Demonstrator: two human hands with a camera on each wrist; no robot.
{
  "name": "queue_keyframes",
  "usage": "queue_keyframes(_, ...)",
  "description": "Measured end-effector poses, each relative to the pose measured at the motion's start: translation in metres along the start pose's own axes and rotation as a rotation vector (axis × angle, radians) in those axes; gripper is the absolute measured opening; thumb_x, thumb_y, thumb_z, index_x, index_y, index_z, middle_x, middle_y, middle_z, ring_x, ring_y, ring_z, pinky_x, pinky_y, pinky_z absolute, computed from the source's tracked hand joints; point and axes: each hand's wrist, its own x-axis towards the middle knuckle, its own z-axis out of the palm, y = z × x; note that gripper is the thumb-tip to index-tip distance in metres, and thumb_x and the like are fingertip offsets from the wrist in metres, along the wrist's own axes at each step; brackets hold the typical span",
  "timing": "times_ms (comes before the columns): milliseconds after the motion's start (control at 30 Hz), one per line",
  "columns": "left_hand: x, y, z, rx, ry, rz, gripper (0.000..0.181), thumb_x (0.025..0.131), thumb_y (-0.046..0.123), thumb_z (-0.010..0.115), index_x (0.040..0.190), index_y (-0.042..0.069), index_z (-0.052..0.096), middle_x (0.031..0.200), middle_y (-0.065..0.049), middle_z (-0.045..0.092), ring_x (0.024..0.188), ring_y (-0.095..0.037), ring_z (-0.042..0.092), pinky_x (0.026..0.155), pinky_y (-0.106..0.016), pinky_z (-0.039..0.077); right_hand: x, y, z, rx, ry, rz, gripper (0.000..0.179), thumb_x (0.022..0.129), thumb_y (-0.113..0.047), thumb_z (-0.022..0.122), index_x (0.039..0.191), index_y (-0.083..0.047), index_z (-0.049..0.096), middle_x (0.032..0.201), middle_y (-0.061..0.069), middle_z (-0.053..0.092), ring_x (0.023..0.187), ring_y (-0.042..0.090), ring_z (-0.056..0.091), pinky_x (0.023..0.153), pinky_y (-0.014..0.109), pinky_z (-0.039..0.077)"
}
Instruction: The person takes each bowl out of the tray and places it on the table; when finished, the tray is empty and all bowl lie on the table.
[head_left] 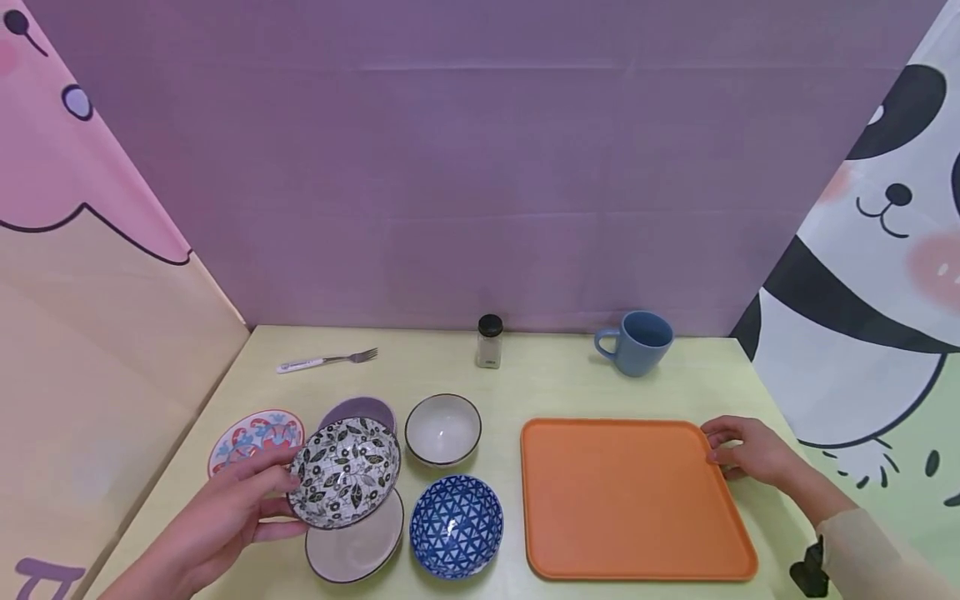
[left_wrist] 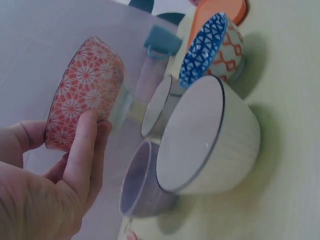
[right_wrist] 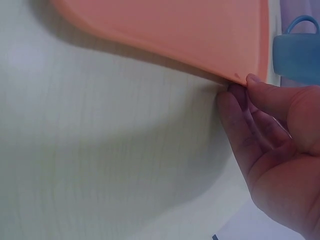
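Note:
My left hand (head_left: pixel 236 508) grips a bowl (head_left: pixel 347 473) by its left rim, thumb inside and fingers against the outside. Black leaves and flowers cover its white inside; the left wrist view shows its red, flower-patterned outside (left_wrist: pixel 87 85). The bowl is tilted and raised above the table, partly hiding a purple bowl (head_left: pixel 367 407) and a white bowl (head_left: pixel 352 550). At the right, my right hand (head_left: pixel 753 450) pinches the edge of an orange tray (head_left: pixel 637 500) near its far right corner. In the right wrist view the thumb (right_wrist: pixel 265 92) lies on the tray's rim.
A blue-patterned bowl (head_left: pixel 456 527) and another white bowl (head_left: pixel 443 429) stand left of the tray. A patterned plate (head_left: pixel 255 433) lies at the left. Along the back are a fork (head_left: pixel 330 361), a black-capped shaker (head_left: pixel 490 342) and a blue mug (head_left: pixel 641 343).

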Motion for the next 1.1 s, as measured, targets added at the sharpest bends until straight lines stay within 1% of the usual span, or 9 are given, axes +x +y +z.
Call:
queue_keyframes(167, -0.008, -0.014, -0.018, 0.0, 0.008, -0.016, 0.067, 0.105, 0.008, 0.048, 0.158, -0.011, 0.012, 0.124, -0.002, 0.056, 0.099, -0.026, 0.073, 0.09, -0.047, 0.062, 0.002, 0.001, -0.003, -0.006, -0.008, 0.007, 0.044, 0.094, -0.001, 0.067, 0.135, 0.009, 0.053, 0.112, 0.018, 0.065, 0.086, 0.026, 0.069, 0.075, 0.044, 0.065)
queue_keyframes(300, -0.013, -0.022, -0.031, -0.013, 0.046, -0.036, 0.068, 0.105, 0.009, 0.049, 0.159, -0.009, 0.011, 0.124, -0.004, 0.054, 0.099, -0.027, 0.073, 0.091, -0.047, 0.061, 0.001, 0.0, -0.004, -0.006, -0.003, 0.006, 0.043, 0.094, -0.001, 0.067, 0.134, 0.01, 0.053, 0.112, 0.019, 0.064, 0.086, 0.026, 0.069, 0.074, 0.044, 0.065)
queue_keyframes(367, -0.013, -0.025, -0.038, -0.027, 0.067, -0.044, 0.062, 0.105, 0.01, 0.05, 0.159, 0.0, 0.022, 0.124, -0.003, 0.055, 0.099, -0.027, 0.073, 0.091, -0.048, 0.061, 0.0, -0.001, -0.003, -0.006, -0.003, 0.006, 0.043, 0.094, 0.0, 0.067, 0.134, 0.01, 0.053, 0.112, 0.019, 0.064, 0.085, 0.026, 0.069, 0.074, 0.044, 0.065)
queue_keyframes(567, -0.02, -0.036, -0.062, -0.056, 0.09, -0.082, 0.047, 0.105, 0.011, 0.051, 0.15, 0.016, 0.04, 0.121, 0.0, 0.056, 0.101, -0.027, 0.073, 0.092, -0.048, 0.061, 0.0, -0.003, -0.002, -0.001, -0.007, 0.01, 0.044, 0.095, -0.001, 0.067, 0.135, 0.01, 0.051, 0.113, 0.02, 0.064, 0.087, 0.026, 0.069, 0.076, 0.044, 0.065)
queue_keyframes(667, -0.024, -0.041, -0.075, -0.101, 0.099, -0.121, 0.031, 0.105, 0.012, 0.051, 0.131, 0.03, 0.056, 0.117, 0.0, 0.058, 0.101, -0.026, 0.073, 0.093, -0.048, 0.06, 0.001, -0.003, -0.001, -0.001, -0.006, 0.012, 0.044, 0.095, -0.001, 0.066, 0.136, 0.01, 0.051, 0.113, 0.02, 0.064, 0.088, 0.026, 0.07, 0.076, 0.045, 0.065)
queue_keyframes(767, -0.028, -0.044, -0.089, -0.145, 0.074, -0.15, 0.032, 0.106, 0.013, 0.05, 0.107, 0.042, 0.064, 0.114, 0.001, 0.06, 0.101, -0.026, 0.073, 0.094, -0.048, 0.06, 0.003, -0.002, -0.001, -0.005, -0.005, 0.008, 0.044, 0.096, -0.001, 0.066, 0.136, 0.01, 0.051, 0.114, 0.02, 0.064, 0.088, 0.026, 0.07, 0.076, 0.045, 0.065)
queue_keyframes(800, -0.029, -0.046, -0.094, -0.151, 0.049, -0.153, 0.034, 0.107, 0.014, 0.049, 0.104, 0.044, 0.066, 0.113, 0.002, 0.061, 0.101, -0.025, 0.073, 0.094, -0.048, 0.059, 0.003, -0.002, -0.001, -0.007, -0.004, 0.008, 0.044, 0.096, -0.001, 0.066, 0.136, 0.01, 0.051, 0.114, 0.02, 0.064, 0.089, 0.026, 0.07, 0.076, 0.045, 0.065)
queue_keyframes(967, -0.033, -0.056, -0.111, -0.217, -0.115, -0.117, 0.047, 0.11, 0.009, 0.043, 0.109, 0.046, 0.073, 0.114, 0.006, 0.065, 0.104, -0.024, 0.074, 0.096, -0.047, 0.058, 0.003, -0.003, 0.001, -0.001, 0.002, 0.007, 0.043, 0.095, 0.0, 0.066, 0.134, 0.011, 0.052, 0.113, 0.02, 0.064, 0.088, 0.026, 0.07, 0.076, 0.046, 0.065)
queue_keyframes(1100, -0.036, -0.066, -0.119, -0.257, -0.164, -0.122, 0.053, 0.109, 0.005, 0.041, 0.112, 0.047, 0.073, 0.114, 0.007, 0.065, 0.105, -0.023, 0.074, 0.096, -0.045, 0.059, 0.001, -0.004, 0.001, 0.005, 0.005, 0.003, 0.043, 0.094, 0.001, 0.066, 0.133, 0.011, 0.052, 0.112, 0.02, 0.065, 0.088, 0.026, 0.07, 0.075, 0.046, 0.065)
